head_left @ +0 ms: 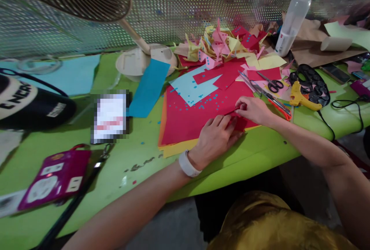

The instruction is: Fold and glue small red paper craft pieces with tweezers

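A stack of red paper sheets (pixel 185 126), with yellow and orange edges showing below, lies on the green table. My left hand (pixel 215 138), with a white band at the wrist, rests on the stack with fingers bent over a small red paper piece (pixel 241 124). Thumb and fingertips of my right hand (pixel 254 109) pinch the far edge of that piece. Its underside and the left fingertips are partly hidden. Beyond the hands lie a light blue paper sheet (pixel 187 92) and tiny blue scraps.
Scissors (pixel 274 86), orange-handled scissors (pixel 279 107) and a yellow glue gun (pixel 305 97) lie right, near a clear bottle (pixel 293 26). Paper scraps (pixel 219 45) heap at the back. Leftward are a fan (pixel 131 63), blue paper strip (pixel 150 88), phone (pixel 111 117), purple pouch (pixel 58 176) and black bottle (pixel 37 105).
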`<action>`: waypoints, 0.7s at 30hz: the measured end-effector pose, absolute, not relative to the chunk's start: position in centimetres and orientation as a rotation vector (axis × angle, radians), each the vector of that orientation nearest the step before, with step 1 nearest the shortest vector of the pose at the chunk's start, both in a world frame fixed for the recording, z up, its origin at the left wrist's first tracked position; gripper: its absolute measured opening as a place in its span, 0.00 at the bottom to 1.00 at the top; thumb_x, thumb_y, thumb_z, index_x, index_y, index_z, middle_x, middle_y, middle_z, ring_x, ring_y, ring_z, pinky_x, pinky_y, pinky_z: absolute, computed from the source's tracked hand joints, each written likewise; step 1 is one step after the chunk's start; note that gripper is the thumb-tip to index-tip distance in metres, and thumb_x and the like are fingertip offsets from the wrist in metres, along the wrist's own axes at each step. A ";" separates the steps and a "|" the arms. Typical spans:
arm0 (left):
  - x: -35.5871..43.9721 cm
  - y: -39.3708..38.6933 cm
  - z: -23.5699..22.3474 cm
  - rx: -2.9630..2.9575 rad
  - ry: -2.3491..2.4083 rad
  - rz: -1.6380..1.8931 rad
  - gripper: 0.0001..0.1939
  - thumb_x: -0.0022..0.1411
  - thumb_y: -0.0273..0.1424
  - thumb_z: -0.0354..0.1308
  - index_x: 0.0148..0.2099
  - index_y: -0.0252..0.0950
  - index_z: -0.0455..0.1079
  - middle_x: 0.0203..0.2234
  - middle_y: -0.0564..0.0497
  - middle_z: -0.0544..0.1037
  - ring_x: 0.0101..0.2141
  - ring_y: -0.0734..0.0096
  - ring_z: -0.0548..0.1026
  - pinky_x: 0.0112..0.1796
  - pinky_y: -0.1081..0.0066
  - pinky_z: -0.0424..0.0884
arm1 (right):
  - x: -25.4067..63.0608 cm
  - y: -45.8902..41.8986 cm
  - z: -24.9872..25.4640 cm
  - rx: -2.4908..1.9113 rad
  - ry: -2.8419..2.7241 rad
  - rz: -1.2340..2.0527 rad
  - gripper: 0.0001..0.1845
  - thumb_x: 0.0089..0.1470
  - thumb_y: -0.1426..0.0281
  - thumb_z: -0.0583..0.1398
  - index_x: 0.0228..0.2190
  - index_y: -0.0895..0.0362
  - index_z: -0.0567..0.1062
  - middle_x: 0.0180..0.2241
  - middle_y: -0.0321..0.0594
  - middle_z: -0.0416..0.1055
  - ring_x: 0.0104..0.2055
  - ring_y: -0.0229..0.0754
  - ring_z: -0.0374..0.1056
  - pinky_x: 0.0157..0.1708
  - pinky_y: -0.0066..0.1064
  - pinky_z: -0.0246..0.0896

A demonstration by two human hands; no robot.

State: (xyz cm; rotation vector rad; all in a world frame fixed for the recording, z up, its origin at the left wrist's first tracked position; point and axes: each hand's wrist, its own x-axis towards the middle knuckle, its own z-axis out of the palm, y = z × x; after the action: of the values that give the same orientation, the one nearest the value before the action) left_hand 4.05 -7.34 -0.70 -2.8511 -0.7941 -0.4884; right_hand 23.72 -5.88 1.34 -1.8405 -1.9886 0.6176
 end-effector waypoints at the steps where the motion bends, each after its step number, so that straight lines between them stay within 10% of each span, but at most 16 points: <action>1: 4.1 -7.4 -0.6 -2.865 -0.797 -0.477 0.21 0.68 0.44 0.50 0.48 0.33 0.75 0.46 0.38 0.76 0.43 0.54 0.74 0.41 0.58 0.73 | 23.7 -5.9 1.4 -1.843 -1.992 0.610 0.06 0.54 0.70 0.62 0.36 0.54 0.74 0.32 0.35 0.77 0.35 0.39 0.70 0.33 0.29 0.55; 21: 3.9 -6.1 -0.6 -2.983 -0.570 -0.490 0.29 0.68 0.48 0.50 0.55 0.27 0.71 0.51 0.34 0.76 0.50 0.50 0.75 0.46 0.57 0.73 | 26.0 -5.6 2.4 -1.831 -2.043 0.869 0.19 0.49 0.66 0.66 0.42 0.57 0.71 0.29 0.34 0.74 0.32 0.39 0.68 0.31 0.29 0.53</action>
State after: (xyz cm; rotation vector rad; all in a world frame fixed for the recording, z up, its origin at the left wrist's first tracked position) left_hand 3.93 -6.09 -0.61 -2.9830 -0.5700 -0.4901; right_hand 26.04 -5.65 2.36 -1.8311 -2.0426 0.8694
